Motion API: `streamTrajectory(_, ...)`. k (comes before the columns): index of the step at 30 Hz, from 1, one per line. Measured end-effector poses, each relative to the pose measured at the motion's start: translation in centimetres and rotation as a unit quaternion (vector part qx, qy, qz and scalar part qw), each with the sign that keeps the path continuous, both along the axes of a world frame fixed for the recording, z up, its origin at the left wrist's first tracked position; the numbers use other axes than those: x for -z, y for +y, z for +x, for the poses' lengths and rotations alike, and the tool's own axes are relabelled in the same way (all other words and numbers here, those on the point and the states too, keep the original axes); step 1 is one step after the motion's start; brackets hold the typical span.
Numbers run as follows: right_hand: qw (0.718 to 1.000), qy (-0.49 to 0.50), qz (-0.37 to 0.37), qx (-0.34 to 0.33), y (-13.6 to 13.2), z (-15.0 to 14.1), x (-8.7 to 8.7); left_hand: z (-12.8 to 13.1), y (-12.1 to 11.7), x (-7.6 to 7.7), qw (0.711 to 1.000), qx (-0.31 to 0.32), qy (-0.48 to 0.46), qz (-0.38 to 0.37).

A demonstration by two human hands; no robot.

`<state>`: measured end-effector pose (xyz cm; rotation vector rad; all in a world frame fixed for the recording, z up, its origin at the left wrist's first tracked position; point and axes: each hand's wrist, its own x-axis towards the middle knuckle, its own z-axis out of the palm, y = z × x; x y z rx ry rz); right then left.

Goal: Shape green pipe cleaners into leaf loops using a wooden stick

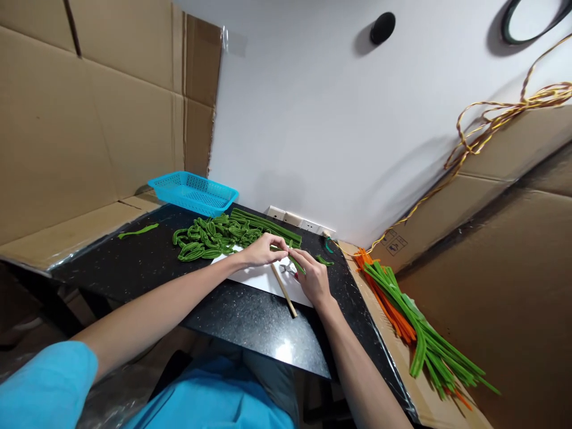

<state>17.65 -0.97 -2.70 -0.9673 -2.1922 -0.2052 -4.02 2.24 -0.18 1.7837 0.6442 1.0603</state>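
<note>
On the black tabletop (147,262), over the white sheet (263,279), both your hands pinch one green fuzzy stick: left hand (264,250), right hand (314,279), stick (295,261) between them. Keep fingertips close together so the bend stays tight. The wooden stick (285,291) lies underneath. Something small and metal sits by your right fingers, can't make it out.

A plain white painted wall (322,119) fills the upper middle of the frame, evenly lit, with a soft shadow at its lower right. Large brown cardboard sheets (80,113) cover the left side, and more brown cardboard (513,238) lines the right. The glossy black speckled stone counter (250,322) sits at lower centre, catching a bright glare near its front edge. White wall sockets (295,219) run along the wall's base.
</note>
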Motion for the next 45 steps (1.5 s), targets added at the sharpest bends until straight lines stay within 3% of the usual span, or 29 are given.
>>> streamTrajectory(12, 0.988, 0.151, -0.028, 0.025, -0.7, -2.4, -0.8, 0.6, -1.6, 0.0, 0.985, -0.081, 0.012, 0.152)
streamTrajectory(17, 0.974, 0.209, -0.085, -0.022, -1.1, -2.7, -1.7, 0.7, -1.8, -0.3, 0.977, -0.068, 0.037, 0.196)
streamTrajectory(18, 0.965, 0.229, -0.121, -0.034, -1.0, -2.7, -1.8, 0.6, -1.8, -0.3, 0.976, -0.068, 0.044, 0.205)
streamTrajectory(19, 0.926, 0.296, -0.228, -0.056, -0.9, -2.8, -1.9, 0.6, -1.7, -0.2, 0.974, -0.071, 0.050, 0.211)
streamTrajectory(21, 0.856, 0.366, -0.357, -0.072, -0.6, -3.0, -1.9, 0.5, -1.5, -0.1, 0.971, -0.075, 0.058, 0.218)
streamTrajectory(22, 0.839, 0.379, -0.384, -0.071, -0.4, -3.1, -2.0, 0.5, -1.5, 0.0, 0.971, -0.076, 0.060, 0.219)
streamTrajectory(25, 0.821, 0.380, -0.422, -0.056, -0.1, -3.1, -2.1, 0.6, -1.4, 0.2, 0.972, -0.069, 0.060, 0.215)
streamTrajectory(27, 0.825, 0.367, -0.427, -0.042, 0.0, -2.9, -2.2, 0.7, -1.3, 0.4, 0.977, -0.061, 0.049, 0.200)
streamTrajectory(30, 0.854, 0.349, -0.386, -0.016, -0.2, -2.5, -2.4, 0.7, -1.0, 0.5, 0.984, -0.071, 0.017, 0.160)
streamTrajectory(34, 0.911, 0.335, -0.239, 0.032, -0.4, -1.8, -2.4, 0.4, -0.1, 0.5, 0.990, -0.096, -0.029, 0.094)
streamTrajectory(37, 0.937, 0.311, -0.150, 0.048, -0.6, -1.1, -2.1, 0.2, 0.5, 0.6, 0.994, -0.084, -0.045, 0.054)
streamTrajectory(41, 0.988, 0.148, -0.035, 0.007, -0.6, -0.6, -1.5, 0.4, 0.3, 0.7, 0.997, -0.055, -0.049, 0.030)
streamTrajectory(43, 0.997, 0.077, 0.006, -0.011, -0.6, -0.5, -1.3, 0.5, 0.0, 0.6, 0.997, -0.047, -0.048, 0.033)
streamTrajectory(45, 0.998, 0.068, 0.007, -0.014, -0.6, -0.4, -1.2, 0.5, -0.3, 0.5, 0.997, -0.044, -0.041, 0.041)
